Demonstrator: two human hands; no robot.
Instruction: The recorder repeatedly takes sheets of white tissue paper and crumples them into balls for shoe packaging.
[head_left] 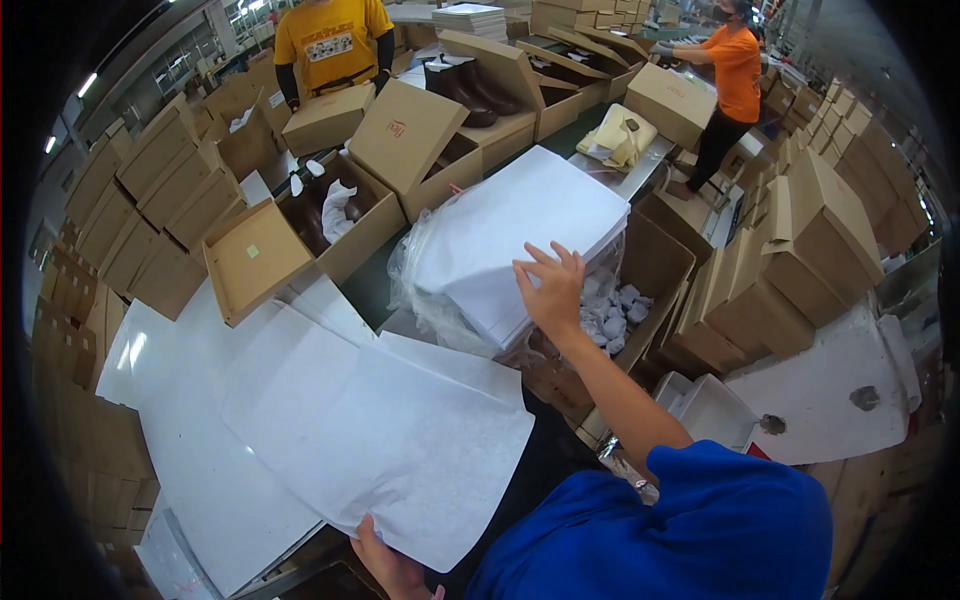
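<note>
Left hand (pixel 392 565) is pinching the sheet (pixel 390 440) at its bottom corner, long axis running toward upper left; right hand (pixel 553 290), fingers spread wide, is reaching onto the stack (pixel 510 230) mid-frame.

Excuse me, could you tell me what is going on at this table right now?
A person in a blue sleeve is handling white tissue paper at a packing table. The right hand reaches onto the stack of white sheets lying in clear plastic wrap, while the left hand grips the near edge of a loose sheet spread over the table. An open shoe box with brown boots sits beyond. Two other people work at cardboard boxes farther back.
</note>
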